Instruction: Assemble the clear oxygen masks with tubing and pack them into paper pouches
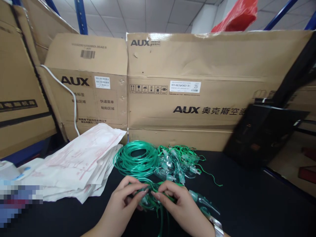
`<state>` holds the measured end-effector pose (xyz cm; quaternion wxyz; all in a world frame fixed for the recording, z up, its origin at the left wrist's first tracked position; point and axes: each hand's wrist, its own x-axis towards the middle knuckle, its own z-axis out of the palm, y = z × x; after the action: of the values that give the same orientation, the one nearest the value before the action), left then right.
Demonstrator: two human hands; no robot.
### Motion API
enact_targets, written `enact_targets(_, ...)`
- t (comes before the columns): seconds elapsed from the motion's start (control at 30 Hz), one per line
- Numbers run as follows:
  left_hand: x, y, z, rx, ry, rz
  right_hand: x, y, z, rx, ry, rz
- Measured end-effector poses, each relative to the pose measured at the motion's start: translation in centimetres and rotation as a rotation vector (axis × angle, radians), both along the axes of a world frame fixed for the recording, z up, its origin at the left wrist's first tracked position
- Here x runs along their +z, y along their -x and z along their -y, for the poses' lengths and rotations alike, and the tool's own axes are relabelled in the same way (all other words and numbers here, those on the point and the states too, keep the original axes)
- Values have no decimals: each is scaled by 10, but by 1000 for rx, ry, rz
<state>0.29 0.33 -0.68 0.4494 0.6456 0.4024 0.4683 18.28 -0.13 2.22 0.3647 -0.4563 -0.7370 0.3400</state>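
My left hand point(127, 197) is closed, thumb and fingers pinching a small bundle of green tubing point(150, 204) low over the dark table. My right hand point(176, 199) is closed on the same bundle from the other side, with a green strand passing under its fingers. Tube ends hang below the bundle. A clear green oxygen mask piece point(206, 202) shows beyond my right hand, partly hidden by it. Just ahead lies a large coil of green tubing point(137, 159). Beside that coil sits a heap of clear oxygen masks point(176, 166) with green straps point(187, 153).
White printed pouches point(76, 161) are stacked on the left of the black table point(237, 197). Cardboard panels point(185, 115) stand as a wall behind. A black box-like object point(264, 135) leans at the right, and a white cable point(71, 89) hangs on the left.
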Motion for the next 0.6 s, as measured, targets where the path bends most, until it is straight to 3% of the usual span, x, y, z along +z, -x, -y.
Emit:
enact_targets(0.4,-2,2,-6,37,85,70,-1,0,-2,-48,2,-21)
enact_targets(0.6,-3,1,-4,15,85,23,-1,-1,-1,19,-80,114)
